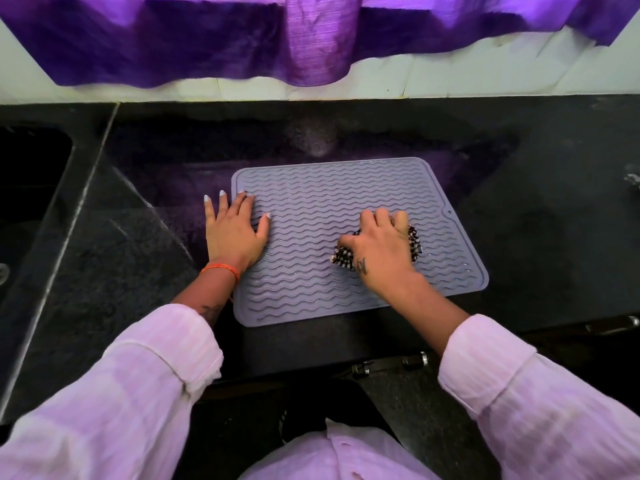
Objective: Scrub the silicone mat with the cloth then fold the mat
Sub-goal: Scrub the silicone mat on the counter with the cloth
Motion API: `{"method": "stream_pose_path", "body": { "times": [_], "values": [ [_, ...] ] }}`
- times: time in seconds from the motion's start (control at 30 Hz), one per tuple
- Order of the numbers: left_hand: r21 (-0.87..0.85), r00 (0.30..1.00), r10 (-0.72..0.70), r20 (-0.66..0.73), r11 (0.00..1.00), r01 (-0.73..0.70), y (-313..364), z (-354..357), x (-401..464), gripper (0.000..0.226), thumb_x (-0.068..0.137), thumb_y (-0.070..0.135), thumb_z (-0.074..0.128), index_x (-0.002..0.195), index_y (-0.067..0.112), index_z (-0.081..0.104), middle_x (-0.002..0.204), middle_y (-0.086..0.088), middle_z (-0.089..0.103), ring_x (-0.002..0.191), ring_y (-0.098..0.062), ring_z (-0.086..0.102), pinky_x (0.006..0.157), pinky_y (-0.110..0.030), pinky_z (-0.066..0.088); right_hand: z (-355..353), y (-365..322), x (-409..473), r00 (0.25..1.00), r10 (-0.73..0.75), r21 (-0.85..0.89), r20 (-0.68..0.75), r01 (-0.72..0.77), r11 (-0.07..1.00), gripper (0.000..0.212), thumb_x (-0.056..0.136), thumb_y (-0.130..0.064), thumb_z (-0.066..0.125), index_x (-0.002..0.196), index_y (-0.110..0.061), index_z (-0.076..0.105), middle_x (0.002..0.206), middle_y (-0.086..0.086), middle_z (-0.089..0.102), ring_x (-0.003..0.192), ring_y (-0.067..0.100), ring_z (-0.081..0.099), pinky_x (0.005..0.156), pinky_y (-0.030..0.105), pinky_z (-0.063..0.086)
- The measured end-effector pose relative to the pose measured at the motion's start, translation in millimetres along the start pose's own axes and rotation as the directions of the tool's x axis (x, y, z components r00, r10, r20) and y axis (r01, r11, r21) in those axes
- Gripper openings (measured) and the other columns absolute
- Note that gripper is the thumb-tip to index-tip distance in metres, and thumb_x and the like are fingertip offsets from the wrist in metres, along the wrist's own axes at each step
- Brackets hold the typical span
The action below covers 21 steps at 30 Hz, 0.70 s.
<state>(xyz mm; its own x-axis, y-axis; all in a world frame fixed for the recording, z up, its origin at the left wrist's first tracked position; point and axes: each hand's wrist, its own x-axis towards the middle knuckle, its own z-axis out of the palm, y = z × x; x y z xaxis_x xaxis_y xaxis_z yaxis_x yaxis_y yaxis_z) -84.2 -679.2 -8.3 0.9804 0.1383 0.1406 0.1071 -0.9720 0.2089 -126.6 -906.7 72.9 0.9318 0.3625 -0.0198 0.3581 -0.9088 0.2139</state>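
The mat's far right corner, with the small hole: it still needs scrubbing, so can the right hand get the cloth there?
Probably yes: the right hand grips the cloth on the mat, and bare ridges lead to that corner.

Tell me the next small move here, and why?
Probably drag the cloth leftward along the ridges: the right hand grips it on the mat right of centre, the left hand presses the left edge flat, and the mat still lies unfolded.

Home kitchen, by the look of it.
Black granite counter (519, 188), sunken sink (31, 188) at left, purple curtain (207, 46) above.
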Motion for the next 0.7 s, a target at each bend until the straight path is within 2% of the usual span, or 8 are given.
{"method": "stream_pose_path", "body": {
  "times": [0.2, 0.3, 0.4, 0.5, 0.63, 0.67, 0.7],
  "values": [
    [0.001, 1.000, -0.001, 0.004, 1.000, 0.001, -1, 0, 0, 0.059, 0.097, 0.050, 0.030, 0.145, 0.016, 0.036, 0.152, -0.006, 0.034, 0.145, -0.031, 0.013, 0.117, -0.047, -0.012, -2, 7, -3, 1.000, -0.028, -0.086, 0.005, 0.028, 0.996, 0.030, 0.090, -0.021, 0.047, 0.113, -0.034, 0.060, 0.106, 0.006, 0.038, 0.108, 0.026, 0.031, 0.086, 0.041, 0.020],
    [-0.002, 1.000, 0.001, -0.003, 1.000, -0.001, -1, 1, 1, 0.058, 0.097, 0.049, 0.031, 0.144, 0.014, 0.037, 0.151, -0.007, 0.036, 0.145, -0.031, 0.014, 0.117, -0.047, -0.011, -5, 21, -7, 0.998, 0.062, -0.075, -0.017, -0.063, 0.995, 0.029, 0.088, -0.023, 0.050, 0.111, -0.035, 0.062, 0.107, 0.006, 0.040, 0.108, 0.027, 0.033, 0.083, 0.040, 0.018],
    [-0.003, 1.000, 0.002, -0.010, 1.000, -0.002, 1, 2, 1, 0.058, 0.097, 0.048, 0.032, 0.143, 0.013, 0.038, 0.150, -0.008, 0.037, 0.145, -0.032, 0.015, 0.117, -0.047, -0.011, -2, 35, -12, 0.981, 0.188, 0.052, -0.041, -0.186, 0.981, 0.036, 0.087, -0.018, 0.050, 0.115, -0.040, 0.058, 0.109, 0.006, 0.044, 0.106, 0.026, 0.036, 0.084, 0.041, 0.023],
    [0.000, 1.000, 0.003, -0.012, 1.000, -0.003, 2, 3, 1, 0.058, 0.097, 0.048, 0.033, 0.143, 0.013, 0.038, 0.150, -0.008, 0.036, 0.145, -0.032, 0.015, 0.117, -0.046, -0.011, 2, 39, -17, 0.968, 0.251, 0.239, -0.002, -0.243, 0.940, 0.042, 0.086, -0.014, 0.048, 0.116, -0.043, 0.056, 0.109, 0.002, 0.045, 0.105, 0.024, 0.038, 0.086, 0.040, 0.024],
    [0.011, 1.000, -0.001, -0.010, 1.000, 0.001, 2, 2, 0, 0.058, 0.098, 0.048, 0.031, 0.144, 0.013, 0.036, 0.151, -0.008, 0.036, 0.145, -0.031, 0.014, 0.117, -0.046, -0.011, 9, 43, -14, 0.936, 0.308, 0.550, 0.171, -0.350, 0.759, 0.054, 0.081, -0.004, 0.046, 0.116, -0.043, 0.058, 0.115, -0.001, 0.049, 0.112, 0.025, 0.040, 0.088, 0.038, 0.021],
    [0.011, 1.000, -0.001, -0.008, 1.000, 0.001, 2, 2, 0, 0.058, 0.098, 0.048, 0.031, 0.144, 0.013, 0.036, 0.151, -0.008, 0.035, 0.145, -0.031, 0.014, 0.117, -0.046, -0.011, 11, 45, -14, 0.923, 0.324, 0.650, 0.210, -0.379, 0.658, 0.050, 0.082, -0.007, 0.047, 0.114, -0.043, 0.059, 0.118, -0.003, 0.054, 0.114, 0.026, 0.042, 0.091, 0.038, 0.021],
    [0.012, 1.000, -0.001, -0.007, 1.000, 0.001, 3, 2, 0, 0.058, 0.098, 0.048, 0.031, 0.144, 0.013, 0.036, 0.151, -0.008, 0.035, 0.145, -0.031, 0.014, 0.117, -0.046, -0.011, 10, 46, -14, 0.907, 0.333, 0.779, 0.258, -0.399, 0.483, 0.042, 0.084, -0.012, 0.049, 0.111, -0.042, 0.061, 0.116, -0.005, 0.059, 0.113, 0.025, 0.047, 0.097, 0.040, 0.026]
  ]
}}
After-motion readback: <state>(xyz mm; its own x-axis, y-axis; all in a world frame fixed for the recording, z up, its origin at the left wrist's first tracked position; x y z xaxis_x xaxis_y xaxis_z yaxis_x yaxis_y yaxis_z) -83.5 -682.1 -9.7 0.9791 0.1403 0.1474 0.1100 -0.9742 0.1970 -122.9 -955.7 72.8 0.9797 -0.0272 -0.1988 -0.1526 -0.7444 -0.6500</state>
